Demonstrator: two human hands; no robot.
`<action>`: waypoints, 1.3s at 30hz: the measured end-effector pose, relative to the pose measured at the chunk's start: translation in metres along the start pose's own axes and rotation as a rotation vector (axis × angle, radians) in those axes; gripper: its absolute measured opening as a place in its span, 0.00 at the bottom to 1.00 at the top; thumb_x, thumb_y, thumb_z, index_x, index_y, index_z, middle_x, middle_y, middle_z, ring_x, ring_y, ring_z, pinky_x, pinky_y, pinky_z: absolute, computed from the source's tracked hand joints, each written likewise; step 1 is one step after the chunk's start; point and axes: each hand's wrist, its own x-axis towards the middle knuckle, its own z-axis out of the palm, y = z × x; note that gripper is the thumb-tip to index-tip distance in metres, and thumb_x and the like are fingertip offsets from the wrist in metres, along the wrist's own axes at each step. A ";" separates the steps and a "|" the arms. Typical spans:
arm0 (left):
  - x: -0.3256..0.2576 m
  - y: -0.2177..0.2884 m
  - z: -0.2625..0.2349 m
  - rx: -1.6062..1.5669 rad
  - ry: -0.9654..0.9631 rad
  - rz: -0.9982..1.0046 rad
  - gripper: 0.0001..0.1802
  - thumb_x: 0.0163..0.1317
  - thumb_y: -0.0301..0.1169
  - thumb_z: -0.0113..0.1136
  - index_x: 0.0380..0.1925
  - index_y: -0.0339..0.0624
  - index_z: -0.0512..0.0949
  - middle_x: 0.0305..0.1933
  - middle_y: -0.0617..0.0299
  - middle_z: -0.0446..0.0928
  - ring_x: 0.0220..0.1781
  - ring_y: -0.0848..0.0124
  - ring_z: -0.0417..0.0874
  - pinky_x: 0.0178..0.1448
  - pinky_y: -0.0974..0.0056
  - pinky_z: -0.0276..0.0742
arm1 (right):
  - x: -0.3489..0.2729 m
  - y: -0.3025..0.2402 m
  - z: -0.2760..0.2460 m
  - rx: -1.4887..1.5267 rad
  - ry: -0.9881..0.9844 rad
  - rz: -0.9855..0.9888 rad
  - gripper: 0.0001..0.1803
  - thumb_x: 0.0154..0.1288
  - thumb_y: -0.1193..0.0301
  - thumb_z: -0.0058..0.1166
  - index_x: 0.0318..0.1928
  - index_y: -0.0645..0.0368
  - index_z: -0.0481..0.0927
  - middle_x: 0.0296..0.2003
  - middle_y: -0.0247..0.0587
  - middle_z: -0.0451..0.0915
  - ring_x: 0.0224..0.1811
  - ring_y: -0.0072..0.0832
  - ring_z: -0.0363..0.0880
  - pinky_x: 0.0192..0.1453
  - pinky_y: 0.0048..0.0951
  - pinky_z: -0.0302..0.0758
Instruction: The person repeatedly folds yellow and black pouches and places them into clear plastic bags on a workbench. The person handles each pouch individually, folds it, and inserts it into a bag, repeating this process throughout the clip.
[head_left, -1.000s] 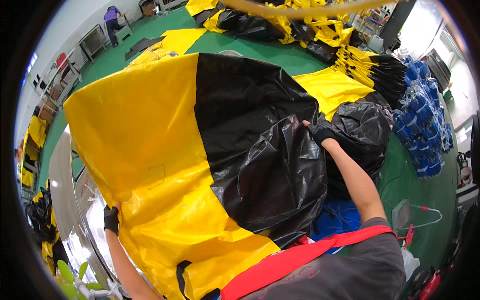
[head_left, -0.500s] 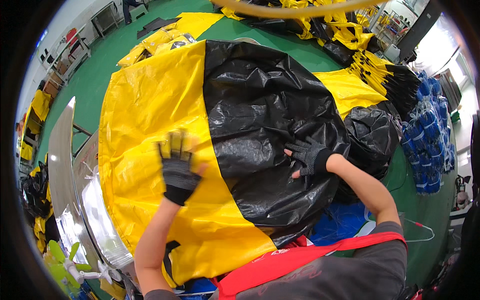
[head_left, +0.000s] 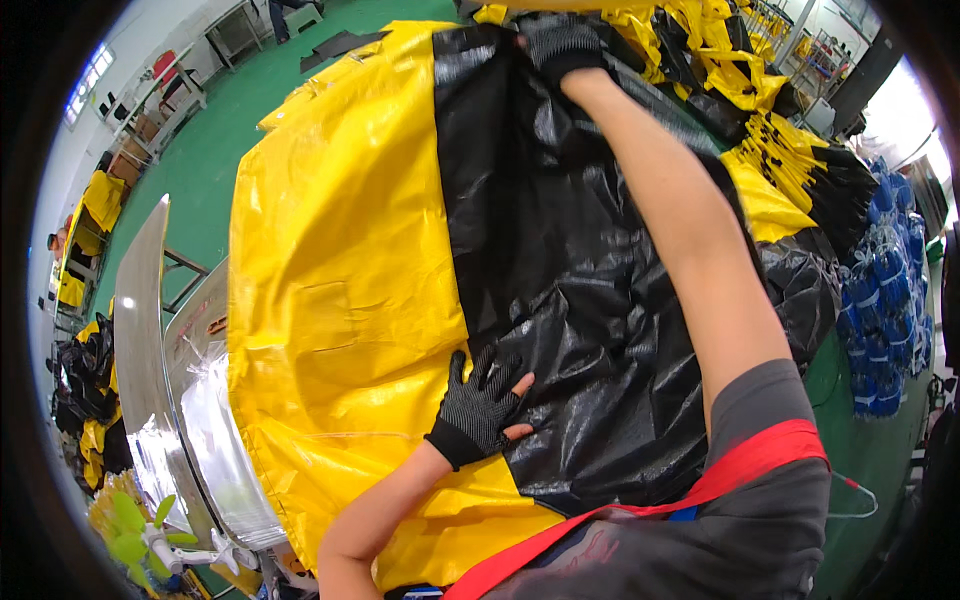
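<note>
A large glossy yellow-and-black plastic tarpaulin sheet (head_left: 350, 250) lies spread before me, yellow on the left and black on the right of a seam. My left hand (head_left: 478, 410), in a dark striped glove with bare fingertips on thumb and forefinger, presses flat on it across the seam, fingers spread. Stretched far forward, my right hand (head_left: 562, 48) is closed at the sheet's far black edge, which looks raised there. Its fingertips are partly hidden. Wrinkles run over the black part.
Left of the sheet are a curved shiny metal panel (head_left: 143, 330) and a small green-bladed fan (head_left: 135, 530). Bundled blue packs (head_left: 885, 290) stand at the right. More yellow-and-black material (head_left: 790, 165) is heaped behind, on the green floor (head_left: 235, 135).
My right hand has gone from resting on the black part to the far edge, which has risen. My left hand has moved right and nearer, onto the seam. The view has shifted a little.
</note>
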 end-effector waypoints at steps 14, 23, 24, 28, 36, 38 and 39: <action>0.065 -0.130 0.009 0.121 -0.068 -0.322 0.31 0.62 0.56 0.50 0.60 0.51 0.72 0.72 0.55 0.58 0.74 0.55 0.53 0.76 0.47 0.43 | -0.250 -0.066 -0.344 0.755 -0.384 -0.224 0.28 0.58 0.56 0.57 0.58 0.52 0.72 0.51 0.50 0.77 0.53 0.41 0.76 0.58 0.45 0.71; -0.030 -0.123 -0.037 0.127 0.034 -0.256 0.30 0.64 0.55 0.49 0.60 0.51 0.73 0.71 0.55 0.61 0.73 0.55 0.56 0.75 0.48 0.46 | -0.302 -0.138 -0.354 0.809 -0.422 0.126 0.26 0.60 0.73 0.55 0.60 0.55 0.71 0.27 0.45 0.77 0.28 0.44 0.75 0.43 0.40 0.73; -0.069 -0.127 -0.052 0.161 0.029 -0.292 0.29 0.64 0.55 0.49 0.59 0.51 0.73 0.70 0.55 0.62 0.73 0.55 0.57 0.75 0.48 0.46 | -0.311 -0.131 -0.359 0.797 -0.456 -0.042 0.24 0.60 0.71 0.56 0.58 0.50 0.73 0.27 0.44 0.77 0.27 0.43 0.75 0.46 0.40 0.72; -0.246 -0.132 -0.060 0.212 -0.110 -0.575 0.29 0.65 0.53 0.49 0.60 0.50 0.71 0.69 0.53 0.64 0.71 0.55 0.60 0.73 0.50 0.51 | -0.344 -0.142 -0.353 0.784 -0.551 -0.428 0.08 0.61 0.59 0.53 0.38 0.38 0.83 0.27 0.37 0.77 0.31 0.38 0.74 0.51 0.40 0.69; -0.395 -0.100 -0.134 -0.094 -0.053 -0.886 0.30 0.66 0.50 0.50 0.63 0.46 0.66 0.64 0.48 0.68 0.65 0.55 0.69 0.66 0.56 0.62 | -0.301 -0.116 -0.373 0.826 -1.018 -0.535 0.15 0.58 0.55 0.58 0.45 0.42 0.84 0.34 0.38 0.80 0.43 0.39 0.77 0.57 0.38 0.68; -0.363 -0.108 -0.204 -0.053 0.221 -0.852 0.30 0.67 0.49 0.51 0.64 0.45 0.65 0.63 0.46 0.69 0.63 0.55 0.71 0.65 0.57 0.64 | -0.234 -0.110 -0.389 0.893 -1.274 -0.591 0.18 0.54 0.57 0.64 0.44 0.47 0.84 0.38 0.38 0.83 0.46 0.39 0.80 0.58 0.36 0.71; -0.339 -0.108 -0.235 -0.017 0.338 -0.786 0.30 0.67 0.48 0.51 0.64 0.45 0.65 0.63 0.46 0.69 0.62 0.55 0.72 0.64 0.58 0.66 | -0.201 -0.105 -0.392 1.074 -1.358 -0.185 0.18 0.55 0.61 0.65 0.46 0.51 0.83 0.41 0.41 0.83 0.46 0.40 0.81 0.53 0.35 0.76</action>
